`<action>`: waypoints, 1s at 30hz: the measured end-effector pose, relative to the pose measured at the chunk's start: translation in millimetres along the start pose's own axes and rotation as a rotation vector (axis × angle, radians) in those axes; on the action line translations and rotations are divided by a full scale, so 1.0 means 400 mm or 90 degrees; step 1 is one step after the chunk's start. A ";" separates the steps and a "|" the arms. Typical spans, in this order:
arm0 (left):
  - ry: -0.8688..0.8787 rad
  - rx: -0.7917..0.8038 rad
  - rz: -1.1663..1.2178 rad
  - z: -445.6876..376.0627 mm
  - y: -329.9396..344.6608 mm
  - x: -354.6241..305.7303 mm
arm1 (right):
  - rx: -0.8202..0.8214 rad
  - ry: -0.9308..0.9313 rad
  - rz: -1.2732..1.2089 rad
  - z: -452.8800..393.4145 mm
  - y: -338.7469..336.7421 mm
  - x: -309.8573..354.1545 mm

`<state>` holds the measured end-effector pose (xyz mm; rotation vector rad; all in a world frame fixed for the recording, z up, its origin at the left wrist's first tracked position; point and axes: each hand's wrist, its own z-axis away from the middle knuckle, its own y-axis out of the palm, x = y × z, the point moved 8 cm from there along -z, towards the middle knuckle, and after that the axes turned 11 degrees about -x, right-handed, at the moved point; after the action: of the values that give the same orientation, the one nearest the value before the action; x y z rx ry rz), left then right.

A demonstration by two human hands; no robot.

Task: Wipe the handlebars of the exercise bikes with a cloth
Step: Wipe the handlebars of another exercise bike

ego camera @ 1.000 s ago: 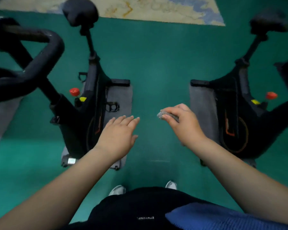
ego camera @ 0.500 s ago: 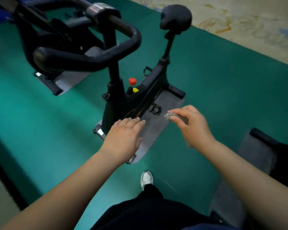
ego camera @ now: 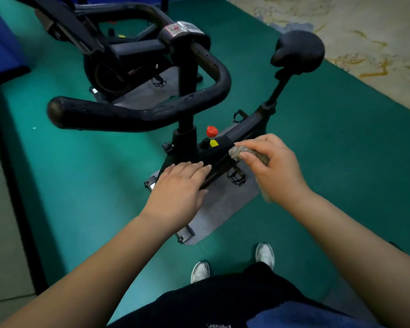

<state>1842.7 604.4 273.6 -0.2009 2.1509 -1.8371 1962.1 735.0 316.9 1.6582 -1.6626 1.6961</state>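
While both bare arms reach forward from the bottom edge of the head camera's view, the right hand (ego camera: 273, 169) pinches a small grey cloth (ego camera: 243, 153) between thumb and curled fingers, at about 3 o'clock from the centre. The left hand (ego camera: 179, 188) lies flat, fingers straight and together, holding nothing; it appears to hover over the bike frame rather than touch it, though the angle makes that hard to judge. The black handlebars (ego camera: 137, 114) of the nearest exercise bike (ego camera: 225, 143) curve across the view at 11 o'clock from the hands, apart from both. A red knob (ego camera: 211, 131) stands on the frame just below them, and the black saddle (ego camera: 298, 52) sits at 1 o'clock. A grey mat (ego camera: 223, 207) lies under the bike on green floor (ego camera: 92, 174). A second bike (ego camera: 118, 74) stands beyond, at 12 o'clock. Two white shoes (ego camera: 200, 272) show at 6 o'clock.
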 end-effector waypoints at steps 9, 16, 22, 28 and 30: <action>-0.315 -0.100 -0.003 -0.004 -0.059 0.021 | 0.192 -0.241 -0.144 -0.172 0.058 0.135; -0.551 -0.221 -0.005 0.072 -0.144 -0.004 | 0.323 -0.347 -0.240 -0.228 0.088 0.229; -0.694 -0.309 0.080 0.136 -0.243 -0.010 | 0.381 -0.346 -0.293 -0.260 0.146 0.321; -0.758 -0.405 0.099 0.181 -0.320 0.073 | 0.414 -0.390 -0.333 -0.263 0.229 0.430; -0.775 -0.444 0.113 0.193 -0.338 0.095 | 0.427 -0.395 -0.357 -0.261 0.251 0.456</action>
<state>1819.3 497.5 390.6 -0.9384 1.6366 -0.4595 1769.4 694.3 440.9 2.8393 -0.6278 1.6033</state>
